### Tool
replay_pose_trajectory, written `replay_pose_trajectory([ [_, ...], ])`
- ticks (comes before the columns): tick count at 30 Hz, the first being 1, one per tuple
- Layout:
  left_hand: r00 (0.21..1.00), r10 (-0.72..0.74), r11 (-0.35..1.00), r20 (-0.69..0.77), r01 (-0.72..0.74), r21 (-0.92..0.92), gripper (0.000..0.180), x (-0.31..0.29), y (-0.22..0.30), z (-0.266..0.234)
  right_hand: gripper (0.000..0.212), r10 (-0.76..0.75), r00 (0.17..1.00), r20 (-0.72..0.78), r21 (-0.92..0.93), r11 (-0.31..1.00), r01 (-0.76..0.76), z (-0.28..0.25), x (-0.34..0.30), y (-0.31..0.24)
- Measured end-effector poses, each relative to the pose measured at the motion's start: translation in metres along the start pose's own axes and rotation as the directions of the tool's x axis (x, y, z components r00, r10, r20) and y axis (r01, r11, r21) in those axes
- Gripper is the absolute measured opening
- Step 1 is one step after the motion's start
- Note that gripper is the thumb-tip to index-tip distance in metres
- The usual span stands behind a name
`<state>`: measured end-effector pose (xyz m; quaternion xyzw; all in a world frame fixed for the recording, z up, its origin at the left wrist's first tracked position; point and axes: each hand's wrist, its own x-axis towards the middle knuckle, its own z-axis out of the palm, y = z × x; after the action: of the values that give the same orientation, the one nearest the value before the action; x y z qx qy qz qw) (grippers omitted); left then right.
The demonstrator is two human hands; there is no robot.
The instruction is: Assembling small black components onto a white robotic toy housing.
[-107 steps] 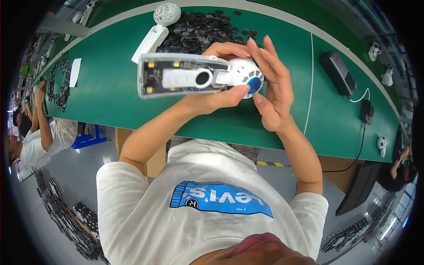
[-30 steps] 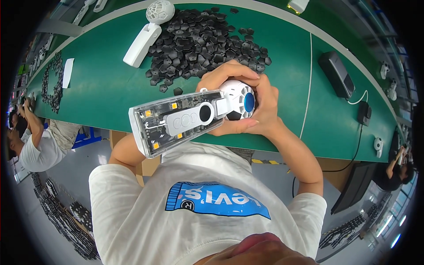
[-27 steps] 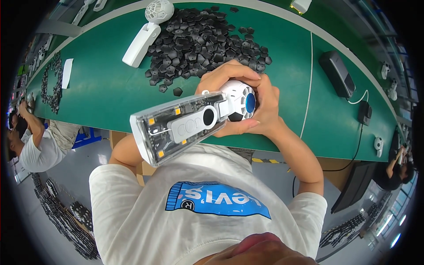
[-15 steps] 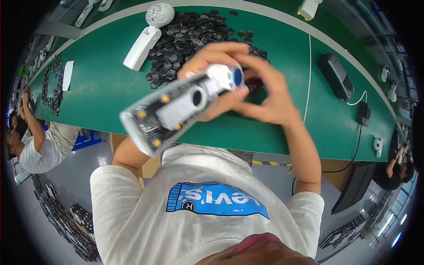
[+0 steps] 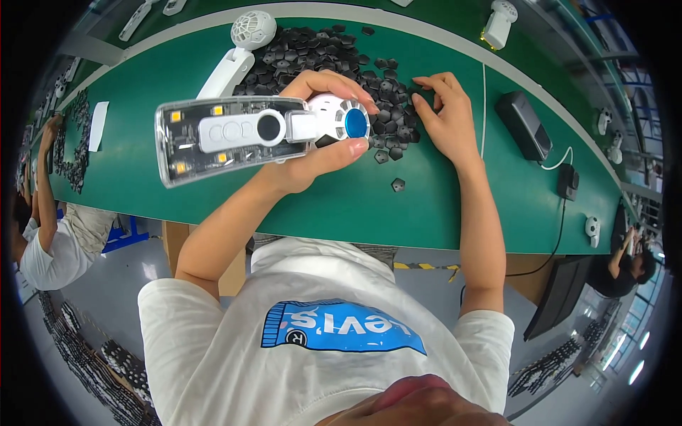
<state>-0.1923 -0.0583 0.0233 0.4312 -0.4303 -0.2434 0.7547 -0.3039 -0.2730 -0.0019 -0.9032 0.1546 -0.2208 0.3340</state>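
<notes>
My left hand (image 5: 312, 163) is closed round the neck and ball head of a white handheld fan-like device (image 5: 238, 131). Its thumb presses beside a round blue disc (image 5: 356, 123) on the ball, and the fingers wrap over the far side. The device's clear handle points left and shows yellow squares inside. To the right, my right hand (image 5: 452, 121) reaches to the edge of a heap of black pentagon-shaped pieces (image 5: 305, 53). Its thumb and forefinger are apart, with nothing visible between them. One loose black piece (image 5: 398, 184) lies nearer me on the green table.
A second white device with a latticed ball head (image 5: 253, 30) lies at the far left of the heap. On the right are a dark box-shaped device (image 5: 524, 124), its cabled adapter (image 5: 567, 181) and a small white ball-headed object (image 5: 592, 231). Another person (image 5: 53, 245) works at far left.
My hands have parted. The device, blurred and tilted before, has moved left and levelled in my left hand. My right hand has left it and moved to the black pieces.
</notes>
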Motion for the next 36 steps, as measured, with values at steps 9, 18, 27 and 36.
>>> replay_pose_trajectory([
  [9, 0.95, -0.312, 0.937, -0.021, 0.304, -0.175, 0.059, 0.001, 0.003, 0.004, 0.021, 0.16, 0.978, 0.131, 0.04, 0.985, -0.167, -0.008, 0.002, -0.007],
  [18, 0.889, -0.438, 0.891, 0.134, 0.449, -0.07, 0.075, -0.001, 0.002, 0.014, 0.016, -0.326, 0.93, -0.168, 0.236, 0.903, 0.359, -0.003, -0.02, -0.062],
  [27, 0.9, -0.434, 0.898, 0.025, 0.435, -0.068, 0.075, -0.006, 0.0, 0.015, 0.023, -0.492, 0.86, -0.134, 0.25, 0.823, 0.51, 0.008, -0.026, -0.061],
  [36, 0.913, -0.408, 0.911, -0.021, 0.405, -0.083, 0.072, -0.007, 0.001, 0.01, 0.059, -0.444, 0.893, 0.078, 0.3, 0.864, 0.404, 0.005, -0.035, -0.07],
])
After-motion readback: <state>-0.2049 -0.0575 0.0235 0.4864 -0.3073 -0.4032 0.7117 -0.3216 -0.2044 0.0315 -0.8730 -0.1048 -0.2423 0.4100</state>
